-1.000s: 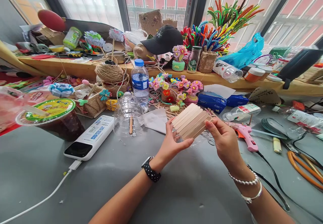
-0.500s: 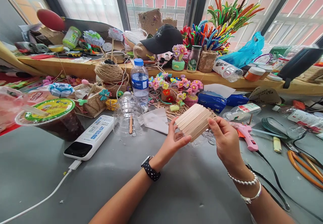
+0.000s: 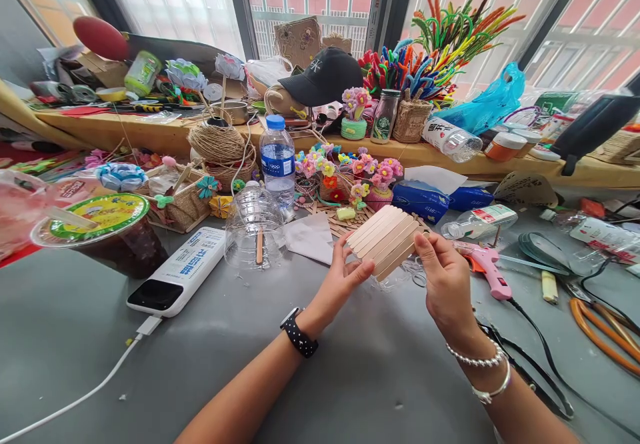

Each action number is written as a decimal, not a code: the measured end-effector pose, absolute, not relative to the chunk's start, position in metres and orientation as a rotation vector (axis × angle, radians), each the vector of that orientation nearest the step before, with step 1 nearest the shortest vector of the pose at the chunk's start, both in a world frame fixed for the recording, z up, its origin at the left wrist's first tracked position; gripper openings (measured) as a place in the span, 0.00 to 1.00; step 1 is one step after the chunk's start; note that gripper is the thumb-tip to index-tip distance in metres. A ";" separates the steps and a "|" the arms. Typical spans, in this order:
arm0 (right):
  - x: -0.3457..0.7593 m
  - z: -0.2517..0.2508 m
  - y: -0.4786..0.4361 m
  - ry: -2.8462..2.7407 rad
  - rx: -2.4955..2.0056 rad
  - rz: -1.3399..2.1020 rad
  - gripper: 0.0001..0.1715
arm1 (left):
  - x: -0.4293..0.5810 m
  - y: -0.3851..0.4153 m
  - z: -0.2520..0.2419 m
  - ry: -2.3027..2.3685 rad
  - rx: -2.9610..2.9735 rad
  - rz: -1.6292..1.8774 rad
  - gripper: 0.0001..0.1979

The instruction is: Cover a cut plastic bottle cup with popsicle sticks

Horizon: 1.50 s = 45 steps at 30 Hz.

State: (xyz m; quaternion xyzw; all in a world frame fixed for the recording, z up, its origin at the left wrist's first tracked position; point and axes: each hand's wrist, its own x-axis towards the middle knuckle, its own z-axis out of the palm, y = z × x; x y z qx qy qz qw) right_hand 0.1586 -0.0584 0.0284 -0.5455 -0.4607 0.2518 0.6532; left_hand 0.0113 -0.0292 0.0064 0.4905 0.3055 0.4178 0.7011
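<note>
A panel of popsicle sticks (image 3: 387, 239), laid side by side, is held tilted above the grey table. My left hand (image 3: 345, 277) grips its left and lower edge, with the thumb on the near side. At the panel's right edge, my right hand (image 3: 443, 271) pinches with thumb and forefinger; a small brownish bit shows at those fingertips, too small to name. Right of my right hand lies a pink glue gun (image 3: 487, 267). Loose popsicle sticks (image 3: 330, 214) lie behind the panel, and clear plastic pieces (image 3: 390, 281) lie partly hidden below it.
A cut clear bottle (image 3: 245, 237) stands left of my hands, beside a white power bank (image 3: 180, 271) with a cable. A lidded drink cup (image 3: 120, 244) is at far left. Behind stand a water bottle (image 3: 278, 164) and blue tissue packs (image 3: 420, 201). Orange-handled scissors (image 3: 595, 331) lie right.
My left thumb has shifted slightly left along the panel's lower edge. My right hand has turned slightly and its wrist has moved a little left. The panel stays almost in place.
</note>
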 end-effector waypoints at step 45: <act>0.163 0.033 -0.057 -1.015 -1.262 0.657 0.14 | 0.009 -0.029 0.010 0.674 1.043 0.769 0.37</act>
